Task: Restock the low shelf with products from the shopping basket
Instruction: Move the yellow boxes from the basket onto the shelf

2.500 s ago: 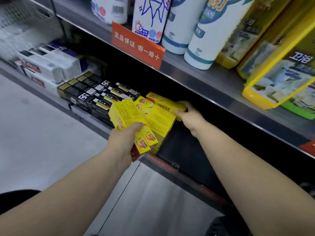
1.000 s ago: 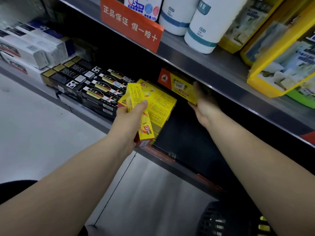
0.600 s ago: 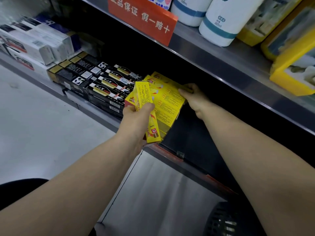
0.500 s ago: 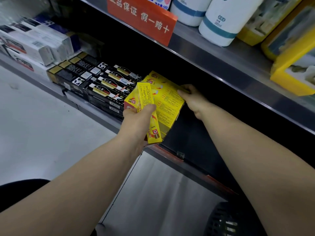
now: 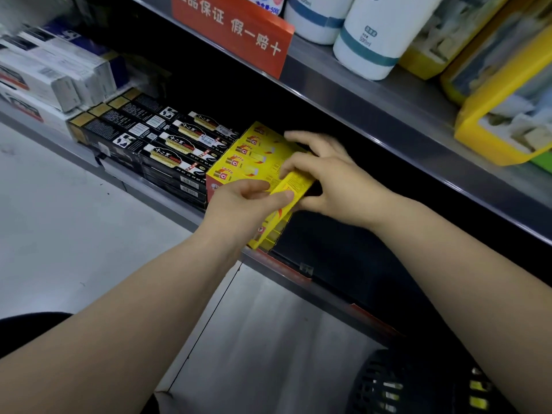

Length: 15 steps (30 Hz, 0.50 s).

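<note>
- Where the picture ends at lower right, one dark shopping basket [image 5: 397, 383] sits nearer the camera than the yellow stack [image 5: 248, 156] and to its right. The frame edge cuts off its rim, and the yellowish items behind its lattice cannot be identified.
- Two bare forearms [image 5: 149, 309] reach from the bottom edge toward the stack.
- Left hand [image 5: 248, 204] pinches the near end of one yellow box [image 5: 294, 186] between thumb and fingers, at the stack's front right corner.
- Right hand [image 5: 334, 186] curls its fingers over the far end of the same box, which lies tilted against the stack's right side, above the low shelf [image 5: 343, 252].
- Four yellow boxes show in the stack's top layer; the hands largely hide the lower layers.
- Black boxes [image 5: 167, 144] touch the stack's left side, four rows across the top and layered beneath. Their full count cannot be made out.
- White boxes [image 5: 44, 76], farther left of the stack, are blurred and cut off.
- One red sign [image 5: 233, 34] hangs on the upper shelf [image 5: 388, 97] above the stack, its top cut off.
- Two white bottles [image 5: 370, 40] stand above and right of the stack, tops out of frame, with blurred yellow packs [image 5: 507, 94] farther right.
</note>
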Each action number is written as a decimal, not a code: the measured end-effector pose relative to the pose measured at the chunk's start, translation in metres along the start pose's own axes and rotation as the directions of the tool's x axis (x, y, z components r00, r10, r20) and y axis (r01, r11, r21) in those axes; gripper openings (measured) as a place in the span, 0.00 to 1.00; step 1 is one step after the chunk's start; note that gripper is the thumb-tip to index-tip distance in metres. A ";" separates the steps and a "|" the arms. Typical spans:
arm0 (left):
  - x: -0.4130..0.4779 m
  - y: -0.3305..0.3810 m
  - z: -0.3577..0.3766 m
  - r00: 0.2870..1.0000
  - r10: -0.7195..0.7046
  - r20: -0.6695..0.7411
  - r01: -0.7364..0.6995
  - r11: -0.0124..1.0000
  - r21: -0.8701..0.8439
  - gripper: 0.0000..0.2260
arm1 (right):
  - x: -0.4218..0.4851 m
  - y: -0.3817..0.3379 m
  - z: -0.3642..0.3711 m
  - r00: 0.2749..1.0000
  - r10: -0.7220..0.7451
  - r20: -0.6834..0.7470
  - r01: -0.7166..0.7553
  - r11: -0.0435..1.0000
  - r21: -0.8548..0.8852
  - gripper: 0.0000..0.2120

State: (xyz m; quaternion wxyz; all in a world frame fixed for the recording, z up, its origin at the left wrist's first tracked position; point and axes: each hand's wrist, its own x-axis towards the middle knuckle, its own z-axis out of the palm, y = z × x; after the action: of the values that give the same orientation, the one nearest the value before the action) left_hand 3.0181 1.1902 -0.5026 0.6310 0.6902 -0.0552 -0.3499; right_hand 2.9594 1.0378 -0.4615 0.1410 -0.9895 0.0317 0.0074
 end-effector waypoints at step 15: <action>-0.006 -0.015 0.001 0.911 0.208 0.355 -0.410 0.381 0.829 0.24 | 0.014 0.045 0.021 0.839 0.526 -0.142 -0.526 0.850 0.043 0.25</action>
State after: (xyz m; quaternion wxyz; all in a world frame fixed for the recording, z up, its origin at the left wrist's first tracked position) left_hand 3.0075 1.1951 -0.5135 0.2193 0.8562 -0.4189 -0.2082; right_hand 2.9706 0.9993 -0.4942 0.1320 -0.9404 0.3123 -0.0279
